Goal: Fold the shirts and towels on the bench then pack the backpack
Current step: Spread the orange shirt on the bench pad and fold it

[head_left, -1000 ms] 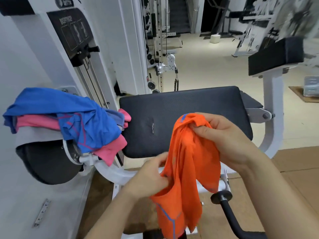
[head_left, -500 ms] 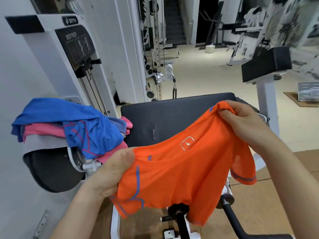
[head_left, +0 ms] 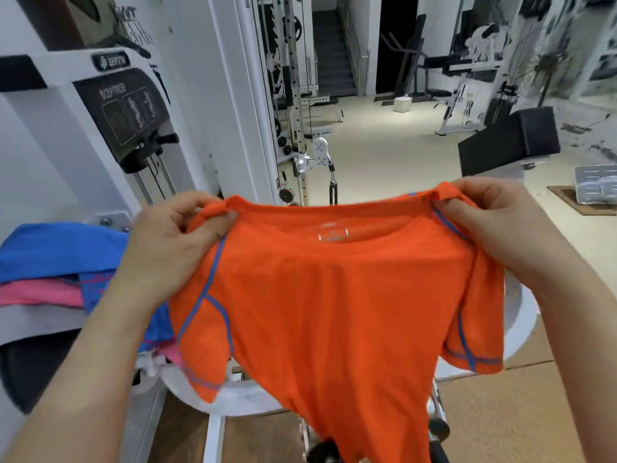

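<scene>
An orange shirt (head_left: 334, 302) with blue seams hangs spread out in front of me, collar at the top. My left hand (head_left: 167, 242) pinches its left shoulder and my right hand (head_left: 500, 225) pinches its right shoulder. The shirt hides the black bench pad behind it. At the left, a blue shirt (head_left: 60, 248) lies heaped over a pink garment (head_left: 40, 292) and a grey cloth (head_left: 33, 319) on a round black pad. No backpack is in view.
A white weight machine (head_left: 100, 135) stands close at the left. The bench's white frame (head_left: 240, 399) shows below the shirt. A black padded rest (head_left: 507, 142) on a white post is at the right, with gym floor and more machines behind.
Both hands have raised the orange shirt and pulled it apart from a bunched bundle to a flat spread, moving to grip it at the two shoulders. The view has tilted up.
</scene>
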The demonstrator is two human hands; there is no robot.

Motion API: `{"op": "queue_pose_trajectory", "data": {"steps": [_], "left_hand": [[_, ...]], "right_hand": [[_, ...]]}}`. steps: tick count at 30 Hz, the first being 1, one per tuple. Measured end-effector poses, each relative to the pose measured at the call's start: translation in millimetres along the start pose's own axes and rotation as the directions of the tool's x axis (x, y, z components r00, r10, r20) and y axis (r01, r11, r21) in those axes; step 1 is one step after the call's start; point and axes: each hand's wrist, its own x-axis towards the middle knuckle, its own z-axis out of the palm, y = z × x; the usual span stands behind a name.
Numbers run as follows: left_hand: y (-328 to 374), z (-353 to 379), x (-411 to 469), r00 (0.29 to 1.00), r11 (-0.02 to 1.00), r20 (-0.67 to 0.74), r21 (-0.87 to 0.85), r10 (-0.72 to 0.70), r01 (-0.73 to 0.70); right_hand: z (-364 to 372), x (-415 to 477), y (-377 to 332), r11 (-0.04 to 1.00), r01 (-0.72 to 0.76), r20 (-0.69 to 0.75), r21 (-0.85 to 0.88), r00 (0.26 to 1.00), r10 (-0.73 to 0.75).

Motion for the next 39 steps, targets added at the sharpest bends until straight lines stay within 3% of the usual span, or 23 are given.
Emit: {"op": "queue_pose_trajectory", "data": {"steps": [2,3,5,6,9,11,14,17,18,20,23,26,27,29,31,34,37,39], "left_hand": [[-20.1,21.6,15.4,0.960,0.976,0.239,0.194,-0.146,0.100],[-32.7,33.0,21.4,0.897,0.953,0.371,0.264,-0.241,0.147],[-56.3,53.5,32.7,0.769,0.932,0.541,0.301,-0.340,0.201],[-66.1,61.6,39.8,0.737,0.936,0.582,0.274,-0.344,0.220],[-90.4,81.4,65.8,0.759,0.936,0.559,0.098,-0.334,0.339],[-104.3,99.7,85.2,0.777,0.906,0.507,0.019,-0.373,0.423],[-131.5,131.3,108.0,0.738,0.875,0.505,0.076,-0.447,0.478],[-165.5,148.7,128.6,0.679,0.845,0.507,0.258,-0.532,0.469],[-175.2,151.7,138.3,0.689,0.837,0.474,0.315,-0.548,0.448],[-188.9,156.7,162.6,0.779,0.820,0.336,0.439,-0.529,0.368],[-194.0,165.0,205.0,0.922,0.727,0.137,0.661,-0.362,0.188],[-191.0,181.7,215.8,0.968,0.638,-0.140,0.730,-0.209,0.244],[-189.1,194.3,203.9,0.980,0.651,-0.136,0.733,-0.143,0.197],[-188.5,229.2,159.5,0.993,0.665,0.107,0.746,-0.056,-0.043],[-195.4,257.6,120.7,0.953,0.645,0.268,0.756,-0.145,-0.114],[-211.1,271.2,117.0,0.959,0.598,0.183,0.801,-0.215,-0.018],[-214.5,272.6,132.6,0.970,0.566,0.126,0.824,-0.207,0.014],[-216.0,272.5,135.3,0.967,0.559,0.118,0.828,-0.226,0.030]], "right_hand": [[-2.6,19.4,31.8,0.984,-0.027,0.029,-0.176,0.999,0.033],[-2.8,28.1,49.1,0.965,-0.048,0.075,-0.258,0.995,0.070],[-3.5,41.7,84.6,0.932,-0.095,0.180,-0.349,0.970,0.166],[-5.1,47.5,101.3,0.933,-0.129,0.222,-0.337,0.952,0.211],[-14.6,68.9,140.4,0.933,-0.342,0.278,-0.108,0.891,0.359],[-16.7,92.0,163.4,0.902,-0.429,0.226,-0.043,0.876,0.427],[-2.7,137.7,190.0,0.888,-0.410,0.096,-0.210,0.895,0.436],[26.5,177.8,211.9,0.816,-0.315,0.077,-0.485,0.914,0.399],[36.2,188.5,220.3,0.785,-0.269,0.079,-0.558,0.925,0.372],[51.6,207.5,234.6,0.734,-0.171,0.055,-0.657,0.960,0.273],[72.0,236.9,249.6,0.660,-0.064,-0.015,-0.748,0.997,0.078],[96.8,251.9,263.1,0.572,-0.028,-0.032,-0.820,0.999,0.003],[104.7,252.3,269.1,0.552,-0.026,-0.012,-0.833,1.000,0.028],[115.9,253.9,282.7,0.530,-0.025,0.025,-0.847,0.996,0.086],[119.0,264.1,295.4,0.566,-0.005,0.062,-0.824,0.993,0.099],[116.4,287.7,297.7,0.627,-0.031,0.058,-0.778,0.991,0.121],[110.3,298.9,281.1,0.559,0.060,-0.006,-0.827,0.993,-0.114],[98.5,284.8,271.4,0.632,0.058,-0.115,-0.773,0.966,-0.230]]}}
